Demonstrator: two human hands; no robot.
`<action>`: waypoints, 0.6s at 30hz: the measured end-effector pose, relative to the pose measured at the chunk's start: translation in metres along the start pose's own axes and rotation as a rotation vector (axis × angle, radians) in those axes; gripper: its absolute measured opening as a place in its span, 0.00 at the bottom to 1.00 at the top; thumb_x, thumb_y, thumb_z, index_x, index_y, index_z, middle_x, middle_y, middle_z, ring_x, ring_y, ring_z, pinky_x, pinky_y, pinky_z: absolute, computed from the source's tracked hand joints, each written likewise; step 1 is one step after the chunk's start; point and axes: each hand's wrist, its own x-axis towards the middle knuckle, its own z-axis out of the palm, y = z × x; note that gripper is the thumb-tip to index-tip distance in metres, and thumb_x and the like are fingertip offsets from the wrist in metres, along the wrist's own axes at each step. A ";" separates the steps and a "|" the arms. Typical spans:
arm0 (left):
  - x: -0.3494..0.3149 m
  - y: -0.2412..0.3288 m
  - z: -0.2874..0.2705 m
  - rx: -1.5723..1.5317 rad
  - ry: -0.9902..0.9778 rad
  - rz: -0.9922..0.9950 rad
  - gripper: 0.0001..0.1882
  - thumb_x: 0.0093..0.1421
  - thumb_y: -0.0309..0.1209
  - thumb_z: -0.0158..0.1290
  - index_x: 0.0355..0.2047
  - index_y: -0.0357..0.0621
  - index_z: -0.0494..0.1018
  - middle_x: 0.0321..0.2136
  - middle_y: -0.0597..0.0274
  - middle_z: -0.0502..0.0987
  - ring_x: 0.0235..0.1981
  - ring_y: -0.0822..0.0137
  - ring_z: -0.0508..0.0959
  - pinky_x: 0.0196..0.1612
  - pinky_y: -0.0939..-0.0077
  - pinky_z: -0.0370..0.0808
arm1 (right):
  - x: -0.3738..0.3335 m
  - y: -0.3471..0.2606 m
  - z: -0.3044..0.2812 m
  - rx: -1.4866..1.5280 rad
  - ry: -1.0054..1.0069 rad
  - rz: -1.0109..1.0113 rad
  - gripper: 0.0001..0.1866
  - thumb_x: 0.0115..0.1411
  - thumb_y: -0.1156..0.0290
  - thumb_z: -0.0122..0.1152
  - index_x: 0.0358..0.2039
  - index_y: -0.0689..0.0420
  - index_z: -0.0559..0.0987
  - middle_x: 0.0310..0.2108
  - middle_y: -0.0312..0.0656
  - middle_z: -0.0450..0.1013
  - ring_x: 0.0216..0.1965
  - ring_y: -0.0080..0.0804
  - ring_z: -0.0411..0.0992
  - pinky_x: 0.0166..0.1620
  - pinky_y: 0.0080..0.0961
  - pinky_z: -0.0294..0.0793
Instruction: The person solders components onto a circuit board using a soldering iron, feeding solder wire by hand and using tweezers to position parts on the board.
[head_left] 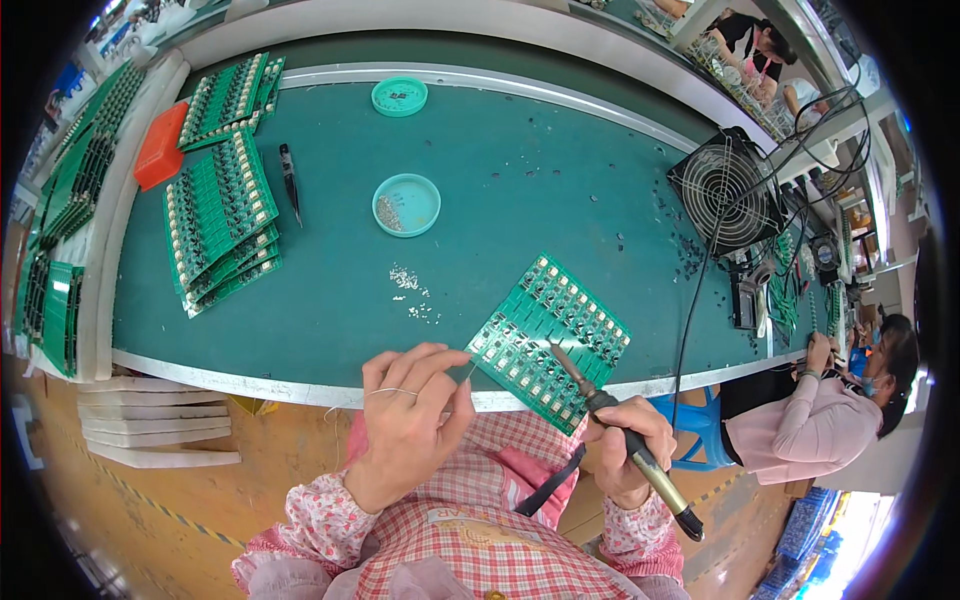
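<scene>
**A:** What is at the centre of the view?

**B:** A green circuit board panel (548, 340), set with rows of small parts, lies at the near edge of the counter (520, 180) and hangs slightly over it, turned at an angle. The right hand (628, 440) has its fingers closed around the dark handle of a soldering iron (625, 440), whose tip rests on the panel near its middle. The left hand (405, 410) is just beside the panel's left corner, thumb and forefinger pinched together on a thin solder wire (470, 372) that points at the board.

**A:** And close around that?

**B:** A scatter of tiny pale parts (412, 290) lies on the green mat just beyond the left hand. Farther back sits a round teal dish (406, 204) with small metal pieces in it, and a second teal dish (399, 96) near the far edge.

**A:** What else is on the counter?

**B:** To the left, a fanned stack of green boards (220, 215), another stack (230, 100) behind it, black tweezers (290, 180) between the stacks and the dish, and an orange tray (160, 145). To the right, a small black fan (725, 190) with cables. Another person in a pink top (810, 420) sits at the far right.
</scene>
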 end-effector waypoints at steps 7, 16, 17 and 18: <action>-0.001 -0.001 0.004 0.012 0.024 -0.010 0.09 0.50 0.22 0.60 0.23 0.45 0.69 0.41 0.65 0.81 0.44 0.61 0.80 0.48 0.62 0.65 | 0.013 -0.005 0.026 0.090 -0.099 -0.091 0.12 0.51 0.80 0.67 0.36 0.62 0.77 0.20 0.39 0.77 0.17 0.28 0.73 0.19 0.22 0.70; 0.002 -0.001 0.004 0.033 0.011 -0.015 0.11 0.49 0.23 0.61 0.24 0.45 0.68 0.41 0.66 0.79 0.43 0.62 0.79 0.47 0.61 0.64 | 0.020 -0.009 0.036 0.033 -0.159 -0.104 0.07 0.57 0.75 0.63 0.35 0.60 0.74 0.17 0.36 0.76 0.17 0.27 0.74 0.21 0.22 0.71; 0.002 -0.001 0.004 0.034 0.009 -0.015 0.11 0.49 0.23 0.62 0.24 0.45 0.68 0.41 0.66 0.79 0.43 0.62 0.79 0.47 0.60 0.64 | 0.020 -0.009 0.036 0.027 -0.166 -0.105 0.07 0.57 0.75 0.63 0.35 0.60 0.74 0.17 0.36 0.76 0.16 0.27 0.74 0.21 0.22 0.71; 0.002 -0.001 0.004 0.037 0.006 -0.015 0.11 0.49 0.23 0.62 0.25 0.45 0.68 0.41 0.66 0.79 0.43 0.62 0.78 0.47 0.60 0.64 | 0.020 -0.008 0.036 0.026 -0.168 -0.104 0.07 0.57 0.75 0.63 0.35 0.60 0.74 0.17 0.36 0.76 0.16 0.27 0.74 0.21 0.22 0.71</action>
